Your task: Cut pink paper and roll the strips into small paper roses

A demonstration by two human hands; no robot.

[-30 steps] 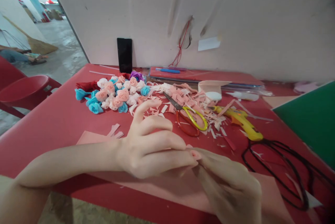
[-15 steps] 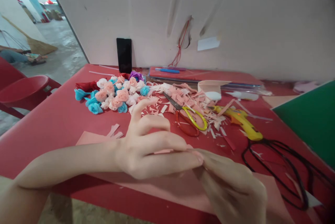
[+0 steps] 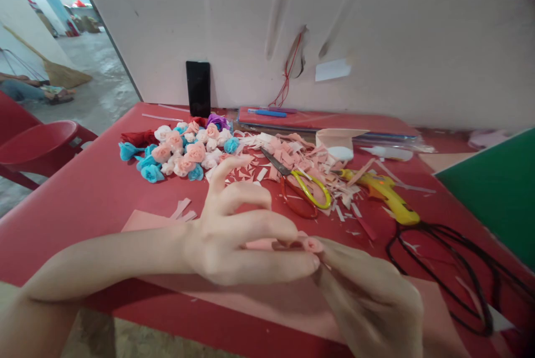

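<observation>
My left hand [image 3: 238, 235] and my right hand [image 3: 368, 302] meet near the front edge of the red table [image 3: 83, 196]. Together they pinch a small rolled pink paper piece [image 3: 311, 245], with a pink paper strip running back under the left fingers. The left index finger and little finger stick out; the other fingers curl on the paper. Under both hands lies a pink paper sheet [image 3: 267, 296]. A pile of pink, white and blue paper roses [image 3: 179, 151] sits beyond the left hand.
Scissors with yellow and red handles [image 3: 303, 190] lie among pink paper scraps [image 3: 292, 151]. A yellow glue gun [image 3: 388, 193] with black cord [image 3: 443, 257] is to the right, a green sheet [image 3: 497, 190] far right. A black phone [image 3: 198, 88] leans on the wall. A red chair [image 3: 37, 143] stands left.
The hands have stayed in place. The fingers have shifted slightly around the paper, and the rolled pink tip now shows more between them.
</observation>
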